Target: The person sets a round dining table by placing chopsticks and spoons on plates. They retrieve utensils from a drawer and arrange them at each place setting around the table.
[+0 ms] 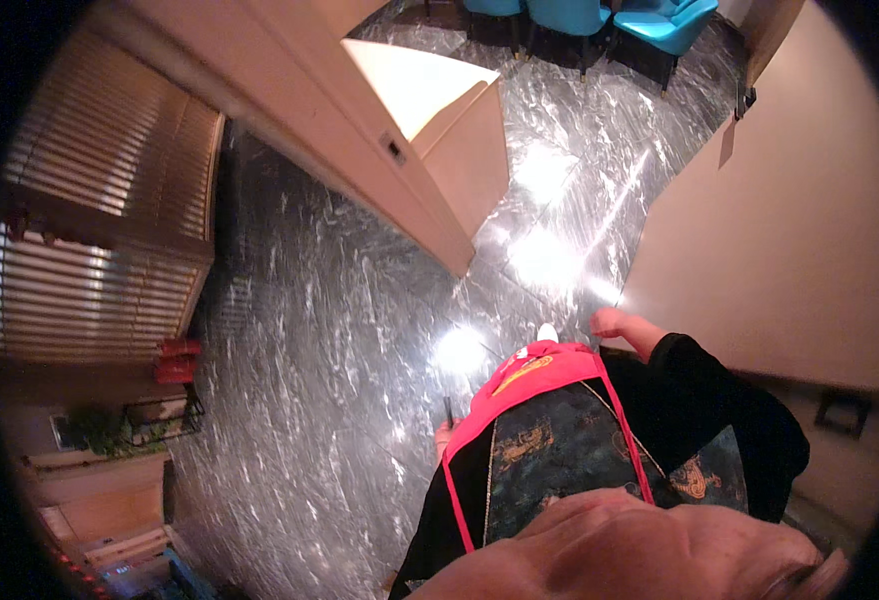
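Observation:
My left hand (pixel 447 436) hangs beside the red apron (pixel 537 375), closed on a thin dark object (pixel 448 409) whose tip points up; its exact kind cannot be told. On the other side, my right hand (pixel 609 323) is held out beyond the black sleeve, close to the pale door (pixel 754 247). Its fingers look curled, and whether it holds anything cannot be made out. One white shoe tip (pixel 548 332) shows past the apron's edge, over the dark marbled floor (pixel 319 322).
A door frame (pixel 439 217) with a strike plate stands ahead, beside a pale cabinet (pixel 469 150). Turquoise chairs (pixel 570 16) are at the far top. Slatted panels (pixel 94 277), red objects (pixel 177 361) and a green plant (pixel 98 427) line the left side.

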`<state>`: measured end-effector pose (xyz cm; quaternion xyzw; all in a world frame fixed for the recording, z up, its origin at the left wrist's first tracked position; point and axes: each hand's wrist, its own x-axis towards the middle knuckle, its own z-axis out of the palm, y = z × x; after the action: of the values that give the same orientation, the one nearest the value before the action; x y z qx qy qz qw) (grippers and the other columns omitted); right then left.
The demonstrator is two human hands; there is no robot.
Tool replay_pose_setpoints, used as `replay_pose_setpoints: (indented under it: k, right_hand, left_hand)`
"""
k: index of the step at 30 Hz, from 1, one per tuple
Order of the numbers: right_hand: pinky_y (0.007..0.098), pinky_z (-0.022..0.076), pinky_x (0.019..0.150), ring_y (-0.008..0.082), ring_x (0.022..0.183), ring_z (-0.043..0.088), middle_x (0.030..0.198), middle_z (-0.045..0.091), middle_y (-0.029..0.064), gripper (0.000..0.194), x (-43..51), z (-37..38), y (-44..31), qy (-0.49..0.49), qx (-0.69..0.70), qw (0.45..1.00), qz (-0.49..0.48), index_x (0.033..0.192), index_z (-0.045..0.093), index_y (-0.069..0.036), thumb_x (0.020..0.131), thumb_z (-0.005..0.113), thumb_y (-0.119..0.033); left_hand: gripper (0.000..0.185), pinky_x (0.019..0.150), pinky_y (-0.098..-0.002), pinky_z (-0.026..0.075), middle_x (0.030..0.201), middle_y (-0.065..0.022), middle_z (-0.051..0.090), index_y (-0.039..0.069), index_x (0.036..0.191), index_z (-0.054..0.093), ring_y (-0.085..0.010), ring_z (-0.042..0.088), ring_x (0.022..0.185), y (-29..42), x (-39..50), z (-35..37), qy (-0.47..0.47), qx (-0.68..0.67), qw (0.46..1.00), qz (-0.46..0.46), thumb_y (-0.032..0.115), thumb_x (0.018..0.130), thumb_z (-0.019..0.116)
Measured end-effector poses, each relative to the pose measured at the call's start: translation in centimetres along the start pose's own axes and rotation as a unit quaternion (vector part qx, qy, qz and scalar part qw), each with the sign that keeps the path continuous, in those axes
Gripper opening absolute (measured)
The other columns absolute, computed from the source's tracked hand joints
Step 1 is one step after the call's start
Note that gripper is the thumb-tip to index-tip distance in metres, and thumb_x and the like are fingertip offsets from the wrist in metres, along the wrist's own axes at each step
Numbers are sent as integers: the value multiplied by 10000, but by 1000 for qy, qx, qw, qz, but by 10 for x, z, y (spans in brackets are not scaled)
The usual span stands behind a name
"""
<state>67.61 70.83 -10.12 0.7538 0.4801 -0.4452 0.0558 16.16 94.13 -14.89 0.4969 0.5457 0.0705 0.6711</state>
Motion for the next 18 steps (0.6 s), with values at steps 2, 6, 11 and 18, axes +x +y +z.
replay_pose_setpoints:
  k: [2,6,11,18]
  right_hand:
    - [441,515,753,345,813,651,891,684,193,249,-4,-58,6,77,106,991,18,913,700,-45,789,593,-232]
    - [391,530,800,326,876,672,962,693,193,317,12,-168,19,167,82,978,99,1045,683,-24,806,622,-224]
    - [377,544,759,269,761,702,907,696,208,363,55,-241,54,152,205,963,85,1121,654,-26,823,622,-229]
    - [386,540,767,262,768,703,901,701,184,345,96,-317,118,32,117,983,135,1073,676,-26,797,621,-226]
  left_hand:
    - [213,581,-280,455,710,-13,612,28,935,654,-107,544,622,69,21,33,-38,105,994,18,238,930,618]
    - [200,550,-266,445,683,10,572,29,983,645,-84,522,594,236,60,99,-41,155,985,62,219,934,606]
    - [148,508,-262,428,649,21,534,72,1032,645,-79,500,545,388,114,182,-105,175,976,79,169,950,570]
    - [179,540,-248,442,679,22,551,77,1089,630,-66,500,567,545,203,264,-198,166,927,270,171,945,579]
